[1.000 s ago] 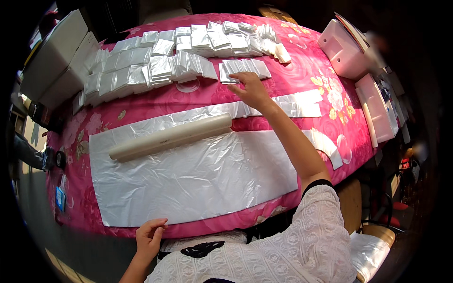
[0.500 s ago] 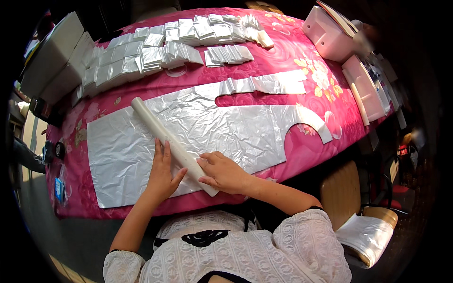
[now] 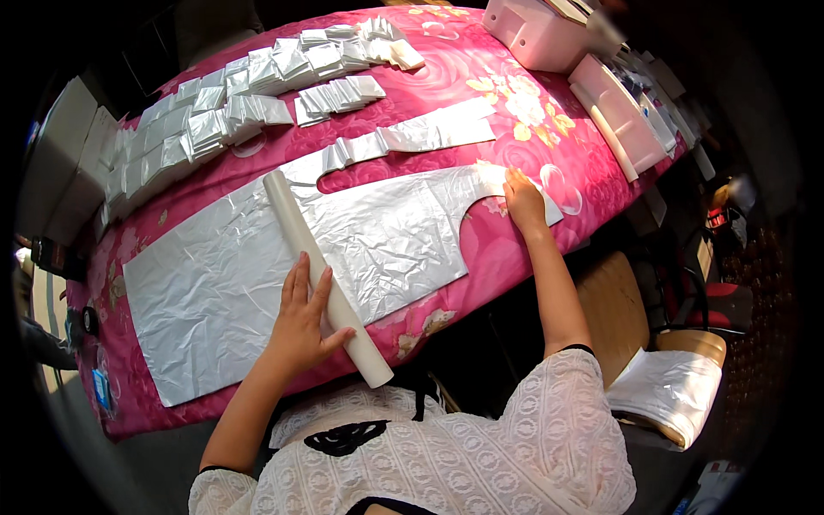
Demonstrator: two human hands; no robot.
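A crinkled white plastic apron lies spread on the table, its strap-like ends pointing right. Across its middle a long white tube rests at a slant, the near end jutting past the table's front edge. My left hand lies against the tube with fingers stretched out and thumb apart. Further right, my right hand reaches out to the curved strap of the apron. Its fingers are together and pressed on the strap; the fingertips are partly hard to make out.
Rows of folded white plastic packets fill the far left of the pink flowered tablecloth. White boxes stand at the left edge. Pale foam boxes sit at the far right. A wooden chair holding white plastic stands right of me.
My right hand has left the tube and moved right to the apron's curved strap. My left hand stays at the tube. The whole view has shifted and turned somewhat.
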